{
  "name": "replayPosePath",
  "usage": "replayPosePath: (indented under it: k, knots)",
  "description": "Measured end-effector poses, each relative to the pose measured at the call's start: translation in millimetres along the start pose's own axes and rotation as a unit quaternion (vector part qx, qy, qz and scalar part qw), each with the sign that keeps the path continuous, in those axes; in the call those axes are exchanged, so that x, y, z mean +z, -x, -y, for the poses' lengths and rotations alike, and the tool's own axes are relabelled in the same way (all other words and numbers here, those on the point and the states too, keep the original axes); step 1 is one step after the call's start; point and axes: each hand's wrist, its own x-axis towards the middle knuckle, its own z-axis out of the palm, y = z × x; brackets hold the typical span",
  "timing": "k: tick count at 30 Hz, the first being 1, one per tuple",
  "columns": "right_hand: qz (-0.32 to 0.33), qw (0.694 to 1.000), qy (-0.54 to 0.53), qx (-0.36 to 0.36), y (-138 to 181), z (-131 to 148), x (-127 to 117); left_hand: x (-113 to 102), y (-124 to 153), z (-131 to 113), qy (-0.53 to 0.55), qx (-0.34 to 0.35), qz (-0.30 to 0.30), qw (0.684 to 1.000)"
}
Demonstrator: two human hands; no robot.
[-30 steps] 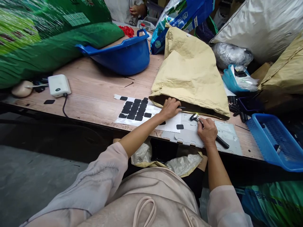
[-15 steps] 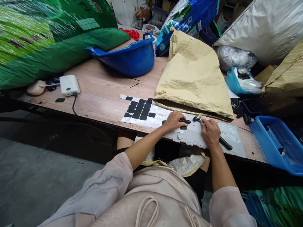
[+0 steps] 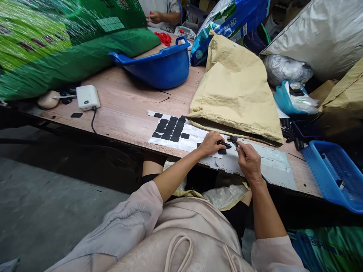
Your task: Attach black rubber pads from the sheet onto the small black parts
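My left hand [image 3: 210,143] is closed around a slim black rod-like piece [image 3: 226,144], whose tip points right; what the piece is I cannot make out. In my right hand [image 3: 250,160] is a hammer [image 3: 233,139], gripped along its shaft, with its head just above the tip of the black piece. Part of the hammer's black handle is hidden behind the right wrist. Beneath both hands lies a grey-white board [image 3: 272,166]. To the left, a white sheet [image 3: 193,143] carries rows of black rounded-square pads [image 3: 171,130]; another black pad [image 3: 222,151] lies below my left fingers.
A tan sack [image 3: 235,87] lies just beyond the hands. Farther back stands a blue basin [image 3: 159,70]. At the right edge is a blue plastic basket [image 3: 320,166]. A white box with a cable [image 3: 87,97] sits at the left, and another person's hand [image 3: 155,17] shows behind.
My right hand has tilted the hammer, bringing its head left toward the black piece. My left hand keeps its hold. The whole view has shifted slightly.
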Motion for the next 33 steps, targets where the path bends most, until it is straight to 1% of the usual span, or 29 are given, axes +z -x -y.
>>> replayPosePath:
  k: [3,8,10,13,15,19,21,25,29,33]
  knots:
    - [-0.004,1.000,0.004,-0.009,1.0,3.5,0.1,0.9,-1.0,1.4,-0.002,0.005,0.003,1.000]
    - [0.030,0.997,0.069,-0.022,5.2,2.3,5.6,1.4,-1.1,0.1,-0.004,-0.008,0.000,1.000]
    - [0.018,0.997,0.075,-0.014,4.4,1.3,4.2,1.3,-0.6,-0.8,-0.002,-0.008,-0.002,1.000]
    - [-0.015,0.998,0.060,0.002,2.1,0.6,-1.3,1.1,0.0,-1.7,0.000,-0.004,-0.006,1.000]
    - [-0.024,0.998,0.051,0.008,2.5,0.0,-3.8,1.0,0.2,-1.9,-0.001,-0.002,-0.011,1.000]
    - [0.008,0.997,0.070,0.012,8.4,-3.7,-2.0,0.4,-0.2,-2.8,-0.004,-0.006,-0.008,1.000]
    - [0.013,0.996,0.084,0.020,10.1,-8.6,-0.5,-0.4,-0.4,-3.9,-0.007,-0.013,-0.003,1.000]
    - [-0.006,0.993,0.113,0.043,7.1,-28.5,-1.1,-2.0,0.0,-7.5,-0.012,-0.022,-0.001,1.000]
    - [0.003,0.989,0.145,0.038,5.5,-53.6,-1.0,-3.2,1.4,-11.6,-0.026,-0.030,-0.002,0.999]
    - [-0.002,0.984,0.175,0.040,11.4,-64.7,4.6,-5.0,3.2,-14.6,-0.038,-0.031,0.004,0.999]
